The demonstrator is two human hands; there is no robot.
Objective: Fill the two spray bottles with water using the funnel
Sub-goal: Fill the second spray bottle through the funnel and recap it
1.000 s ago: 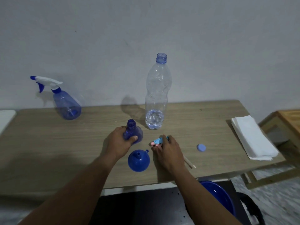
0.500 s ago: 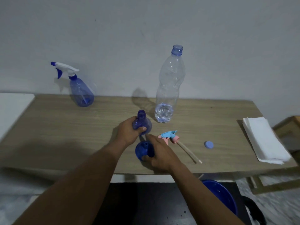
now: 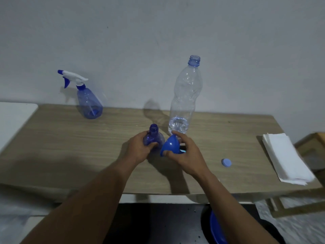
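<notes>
In the head view, the left hand [image 3: 139,148] wraps its fingers and thumb round the belly of the uncapped spray bottle [image 3: 153,138], near the middle of the table [image 3: 70,147]. This hold likely keeps the bottle from tipping while its mouth is loaded. The bottle stands upright, long axis vertical, open neck facing up. Just beside it, the right hand [image 3: 186,154] pinches the blue funnel [image 3: 170,145], thumb at the wide rim and index finger over the narrow end. The funnel seems lifted off the wood. Its axis is tilted, narrow end apparently up and away and wide mouth low, so it probably needs turning over before seating. The clear water bottle [image 3: 186,95] stands open just behind, with a little water left. The second spray bottle [image 3: 88,101], trigger head on, stands upright well apart at the far left, nozzle pointing left.
</notes>
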